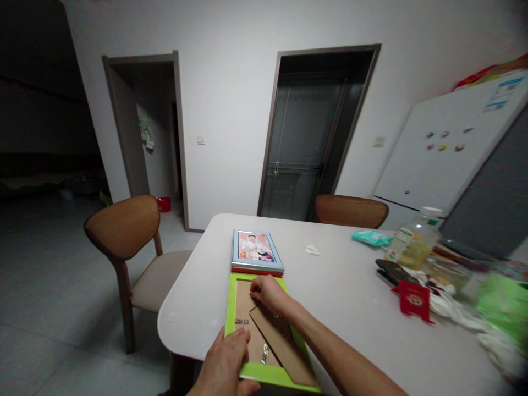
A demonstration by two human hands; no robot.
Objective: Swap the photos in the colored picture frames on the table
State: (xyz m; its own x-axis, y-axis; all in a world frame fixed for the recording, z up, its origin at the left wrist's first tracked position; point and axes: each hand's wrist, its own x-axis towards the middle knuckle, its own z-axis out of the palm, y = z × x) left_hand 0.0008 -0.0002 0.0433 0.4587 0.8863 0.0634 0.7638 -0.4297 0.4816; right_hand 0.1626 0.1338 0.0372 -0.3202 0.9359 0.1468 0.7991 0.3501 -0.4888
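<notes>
We see a bright green picture frame (231, 300) lying with its back up on the smooth white table (334, 291). It is close to the person, just in front of a pale blue picture frame (235, 247) that lies with its photo up. With the green one turned over, we can look right at its flat brown back board (244, 291), the small silver metal pieces (241, 321) on it, and the long brown stand leg (284, 344), which lies slanted across it.

The left hand (226, 357) grasps the near left corner of the green frame. Its fingers lie over the side and its thumb is by the near edge, a good way to stop the frame from sliding. The right hand (270, 294) reaches in from the other side, its fingers bent over the far part of the board, near the top of the leg. Its fingertips are partly hidden, so we cannot tell if they pinch something small or just press down.

Off to the right, a clear plastic bottle with a white cap (412, 242) stands near a red card-like thing (414, 300). They are well apart from the frames, so both hands have room. A small crumpled white tissue (312, 250) lies nearer the blue frame.
</notes>
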